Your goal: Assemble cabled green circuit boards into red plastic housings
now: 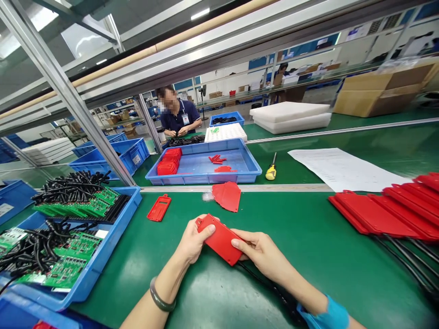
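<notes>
Between my two hands is a red plastic casing, tilted, with its flat face toward me. My left hand grips its upper left end near the hanging loop, thumb on the face. My right hand holds the lower right end, with thumb on top and fingers behind. A black cable runs from that end down toward my right forearm. Just beyond the casing lie flat red panels beside a small clear plastic bit. To their left is a red casing half with a rectangular window.
A blue tray holds red parts. At left, a blue bin carries green circuit boards with black cables. Red casings with cables are stacked at right. A yellow screwdriver and paper lie beyond. A co-worker sits across.
</notes>
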Demonstrator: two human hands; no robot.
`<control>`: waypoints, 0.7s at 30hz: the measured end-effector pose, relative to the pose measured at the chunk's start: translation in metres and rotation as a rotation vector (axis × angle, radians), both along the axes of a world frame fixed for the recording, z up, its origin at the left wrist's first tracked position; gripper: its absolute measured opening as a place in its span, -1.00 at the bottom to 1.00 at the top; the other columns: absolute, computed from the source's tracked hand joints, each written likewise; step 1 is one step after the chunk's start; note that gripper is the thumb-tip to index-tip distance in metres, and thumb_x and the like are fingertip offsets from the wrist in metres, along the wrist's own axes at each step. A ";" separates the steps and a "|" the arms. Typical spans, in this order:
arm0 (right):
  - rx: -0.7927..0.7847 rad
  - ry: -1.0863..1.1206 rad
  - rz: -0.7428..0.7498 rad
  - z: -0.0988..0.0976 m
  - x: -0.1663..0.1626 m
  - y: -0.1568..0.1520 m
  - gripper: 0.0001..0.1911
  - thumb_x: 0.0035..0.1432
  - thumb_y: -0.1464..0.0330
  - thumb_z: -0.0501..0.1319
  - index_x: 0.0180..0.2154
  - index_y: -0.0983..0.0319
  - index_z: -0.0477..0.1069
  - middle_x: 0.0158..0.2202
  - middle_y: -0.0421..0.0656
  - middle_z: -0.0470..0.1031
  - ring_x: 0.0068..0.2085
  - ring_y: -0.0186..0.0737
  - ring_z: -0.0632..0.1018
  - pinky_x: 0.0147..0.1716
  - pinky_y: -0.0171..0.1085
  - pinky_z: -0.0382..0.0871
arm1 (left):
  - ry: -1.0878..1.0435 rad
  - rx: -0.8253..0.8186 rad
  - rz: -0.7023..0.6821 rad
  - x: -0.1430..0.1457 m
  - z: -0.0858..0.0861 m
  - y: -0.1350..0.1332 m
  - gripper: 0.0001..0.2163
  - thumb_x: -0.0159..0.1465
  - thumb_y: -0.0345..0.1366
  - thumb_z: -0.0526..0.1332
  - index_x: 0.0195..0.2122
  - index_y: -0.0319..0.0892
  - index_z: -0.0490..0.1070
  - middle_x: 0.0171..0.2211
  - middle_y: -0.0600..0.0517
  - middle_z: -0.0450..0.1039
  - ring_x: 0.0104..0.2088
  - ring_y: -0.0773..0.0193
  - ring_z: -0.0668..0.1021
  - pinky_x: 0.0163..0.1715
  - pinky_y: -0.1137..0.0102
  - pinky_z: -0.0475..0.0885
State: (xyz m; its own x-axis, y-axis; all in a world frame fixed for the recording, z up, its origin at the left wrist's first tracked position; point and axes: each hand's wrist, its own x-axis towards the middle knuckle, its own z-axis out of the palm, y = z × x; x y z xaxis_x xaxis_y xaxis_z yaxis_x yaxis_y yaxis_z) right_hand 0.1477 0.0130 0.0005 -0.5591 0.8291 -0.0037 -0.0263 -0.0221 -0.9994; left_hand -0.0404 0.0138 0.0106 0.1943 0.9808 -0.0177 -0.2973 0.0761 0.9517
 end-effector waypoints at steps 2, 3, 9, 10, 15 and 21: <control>0.153 -0.170 -0.027 0.001 0.002 0.001 -0.60 0.21 0.15 0.08 -0.01 0.19 0.43 -0.26 -0.15 0.56 -0.25 -0.04 0.55 -0.32 -0.14 0.50 | -0.005 -0.016 0.055 0.003 -0.001 0.000 -0.67 0.06 -0.18 0.34 -0.22 -0.29 0.44 -0.31 -0.08 0.51 -0.29 0.23 0.54 -0.20 0.35 0.39; 0.261 -0.274 -0.067 0.001 0.003 0.001 -0.63 0.24 0.19 0.04 -0.01 0.17 0.43 -0.27 -0.14 0.56 -0.26 -0.04 0.56 -0.31 -0.14 0.49 | -0.009 -0.032 0.073 0.005 -0.003 0.001 -0.68 0.06 -0.19 0.34 -0.23 -0.29 0.45 -0.32 -0.06 0.51 -0.30 0.25 0.53 -0.21 0.37 0.38; 0.967 -0.744 -0.281 -0.002 -0.007 -0.015 -0.26 -0.02 0.29 0.36 0.16 0.34 0.17 0.08 0.18 0.29 0.04 0.16 0.37 -0.02 0.02 0.35 | -0.111 -0.178 0.176 0.003 -0.013 0.005 -0.65 0.01 -0.20 0.38 -0.23 -0.30 0.47 -0.32 -0.04 0.51 -0.35 0.32 0.52 -0.31 0.47 0.41; 1.025 -0.787 -0.247 -0.002 -0.010 -0.019 -0.20 -0.08 0.30 0.39 0.17 0.36 0.15 0.09 0.19 0.28 0.04 0.16 0.36 -0.03 0.01 0.36 | -0.131 -0.210 0.185 0.003 -0.014 0.005 -0.64 0.00 -0.22 0.39 -0.22 -0.30 0.47 -0.31 -0.05 0.51 -0.35 0.32 0.52 -0.32 0.47 0.42; 1.080 -0.969 -0.236 0.009 -0.008 -0.019 -0.29 0.05 0.34 0.31 0.18 0.36 0.09 0.07 0.18 0.27 0.02 0.11 0.36 -0.05 -0.04 0.37 | -0.198 -0.275 0.201 0.005 -0.010 0.005 -0.63 0.11 -0.31 0.30 -0.04 -0.23 0.39 -0.16 -0.09 0.51 -0.25 0.24 0.57 -0.28 0.40 0.49; 0.805 -1.415 -0.648 0.044 0.075 0.022 -0.49 0.23 0.35 0.09 0.19 0.28 0.12 -0.05 0.14 0.32 -0.09 0.03 0.40 -0.17 -0.14 0.36 | -0.119 -0.314 0.237 0.009 0.001 0.001 -0.62 0.27 -0.30 0.12 0.11 -0.22 0.22 -0.04 -0.23 0.46 -0.09 0.10 0.55 -0.19 0.30 0.50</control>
State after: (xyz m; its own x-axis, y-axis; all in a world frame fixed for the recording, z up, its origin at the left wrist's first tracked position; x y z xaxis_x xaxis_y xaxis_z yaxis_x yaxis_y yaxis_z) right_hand 0.2230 0.0345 0.0441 -0.0964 0.9373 0.3349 0.9941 0.1073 -0.0141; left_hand -0.0315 0.0143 0.0118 -0.0172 0.9492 -0.3143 -0.4481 0.2737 0.8511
